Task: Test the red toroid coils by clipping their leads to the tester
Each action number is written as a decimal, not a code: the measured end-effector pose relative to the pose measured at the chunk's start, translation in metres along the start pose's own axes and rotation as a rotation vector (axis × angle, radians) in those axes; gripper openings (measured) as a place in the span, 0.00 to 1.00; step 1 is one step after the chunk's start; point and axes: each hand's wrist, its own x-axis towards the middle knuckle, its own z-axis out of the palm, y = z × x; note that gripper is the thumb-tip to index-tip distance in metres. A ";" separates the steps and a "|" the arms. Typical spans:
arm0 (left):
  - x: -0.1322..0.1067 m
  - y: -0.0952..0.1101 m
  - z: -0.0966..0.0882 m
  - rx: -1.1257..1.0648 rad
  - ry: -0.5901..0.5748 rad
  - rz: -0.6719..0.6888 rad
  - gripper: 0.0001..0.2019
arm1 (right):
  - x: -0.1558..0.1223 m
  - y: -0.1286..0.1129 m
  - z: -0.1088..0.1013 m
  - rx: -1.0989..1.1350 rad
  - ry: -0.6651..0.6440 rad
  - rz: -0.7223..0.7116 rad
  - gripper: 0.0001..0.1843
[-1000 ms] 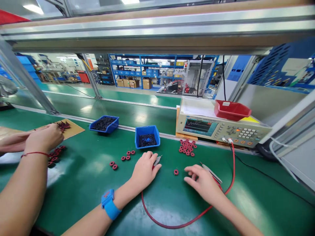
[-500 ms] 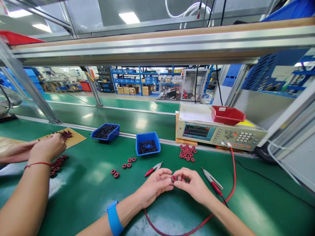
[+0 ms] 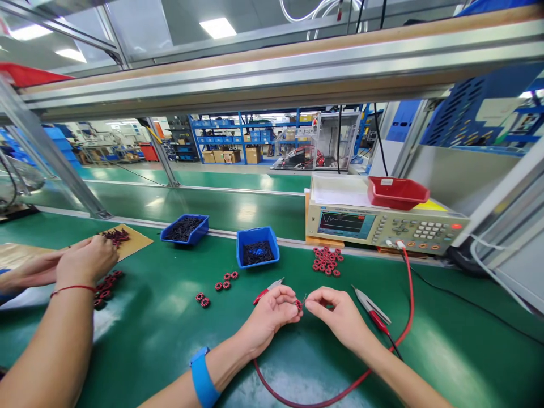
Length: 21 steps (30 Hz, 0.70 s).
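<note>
My left hand (image 3: pixel 272 317) and my right hand (image 3: pixel 335 316) meet over the green mat, both pinching one small red wound ring coil (image 3: pixel 298 305). My right fingertips grip a thin wire end sticking out of it. A red-handled test clip (image 3: pixel 267 290) lies just behind my left hand. A second clip (image 3: pixel 373 310) on a red lead (image 3: pixel 406 294) lies right of my right hand. A blue band is on my left wrist.
A pile of red coils (image 3: pixel 326 260) lies before the tester (image 3: pixel 382 224) with a red tray (image 3: pixel 397 192) on top. Two blue bins (image 3: pixel 257 246) (image 3: pixel 185 229) and loose coils (image 3: pixel 224 280) sit mid-table. Another person's hands (image 3: pixel 83 262) work at left.
My hands left the two test clips, came together and lifted the single coil off the mat. My right fingers have since drawn slightly away along the wire.
</note>
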 end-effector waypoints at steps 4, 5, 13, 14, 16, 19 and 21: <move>0.001 0.000 -0.001 0.121 0.019 0.087 0.16 | -0.002 -0.002 0.003 0.004 0.017 0.016 0.10; 0.001 0.000 -0.002 0.163 0.032 0.110 0.16 | -0.003 -0.003 0.004 -0.003 0.022 0.012 0.10; -0.001 -0.001 -0.002 0.359 0.043 0.214 0.13 | -0.012 -0.011 0.010 -0.219 0.092 -0.063 0.12; -0.001 -0.001 -0.002 0.352 0.050 0.209 0.13 | -0.012 -0.011 0.009 -0.207 0.111 -0.065 0.13; 0.000 0.000 -0.003 0.320 0.077 0.202 0.14 | -0.010 -0.008 0.006 -0.159 0.164 -0.063 0.12; 0.001 0.000 -0.004 0.246 0.123 0.208 0.14 | -0.008 -0.005 0.006 -0.077 0.203 -0.034 0.12; 0.001 0.000 -0.004 0.207 0.142 0.219 0.15 | -0.007 -0.003 0.009 -0.045 0.163 -0.004 0.11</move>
